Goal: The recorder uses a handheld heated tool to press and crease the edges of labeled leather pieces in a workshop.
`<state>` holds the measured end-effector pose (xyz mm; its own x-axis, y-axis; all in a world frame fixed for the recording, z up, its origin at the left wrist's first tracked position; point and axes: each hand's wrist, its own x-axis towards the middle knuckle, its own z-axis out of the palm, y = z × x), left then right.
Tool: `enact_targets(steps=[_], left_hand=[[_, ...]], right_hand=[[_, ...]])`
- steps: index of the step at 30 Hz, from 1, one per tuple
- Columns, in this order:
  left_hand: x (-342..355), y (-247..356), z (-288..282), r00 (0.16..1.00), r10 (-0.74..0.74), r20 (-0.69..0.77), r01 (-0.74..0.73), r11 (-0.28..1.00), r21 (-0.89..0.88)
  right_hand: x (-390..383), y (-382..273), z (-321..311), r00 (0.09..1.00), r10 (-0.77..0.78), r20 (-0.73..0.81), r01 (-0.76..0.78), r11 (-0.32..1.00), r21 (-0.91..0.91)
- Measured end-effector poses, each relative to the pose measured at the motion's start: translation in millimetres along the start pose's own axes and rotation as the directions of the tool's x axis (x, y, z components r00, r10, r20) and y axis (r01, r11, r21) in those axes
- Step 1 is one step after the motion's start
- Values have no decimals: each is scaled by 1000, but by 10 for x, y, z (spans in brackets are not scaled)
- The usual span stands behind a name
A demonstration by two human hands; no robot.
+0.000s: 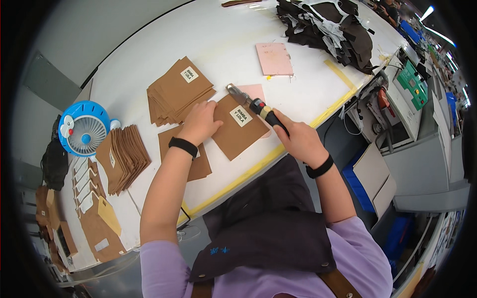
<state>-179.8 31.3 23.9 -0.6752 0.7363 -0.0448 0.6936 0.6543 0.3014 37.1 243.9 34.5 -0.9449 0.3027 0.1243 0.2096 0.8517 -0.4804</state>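
My right hand (300,141) is closed around the black handle of a tool (259,108) with a shiny metal head and a pale yellow band; its exact kind is unclear. The metal head is over the upper edge of a flat brown panel (232,140), which bears a white printed label (241,115). At the panel's left edge rests my left hand (199,121), fingers bent and thumb apart, holding nothing. Part of a pink sheet (255,91) shows from under the panel. Below my left wrist lie more brown panels (200,168), partly covered by the arm.
Stacked brown panels (174,89) lie beyond my left hand, a thick bundle (126,156) farther left. A blue fan (85,130) stands behind it. A pink pad (275,58) and a dark cloth heap (338,35) lie farther back. Yellow tape (233,180) lines the near table edge.
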Motion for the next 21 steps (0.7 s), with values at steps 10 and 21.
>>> enact_targets(steps=[10,21], left_hand=[[-189,166,-170,994,12,-111,-46,950,-310],[-1416,-145,-788,956,137,260,85,720,-689]], right_hand=[[74,143,227,992,127,14,-126,958,258],[52,110,279,987,118,-106,-97,979,180]])
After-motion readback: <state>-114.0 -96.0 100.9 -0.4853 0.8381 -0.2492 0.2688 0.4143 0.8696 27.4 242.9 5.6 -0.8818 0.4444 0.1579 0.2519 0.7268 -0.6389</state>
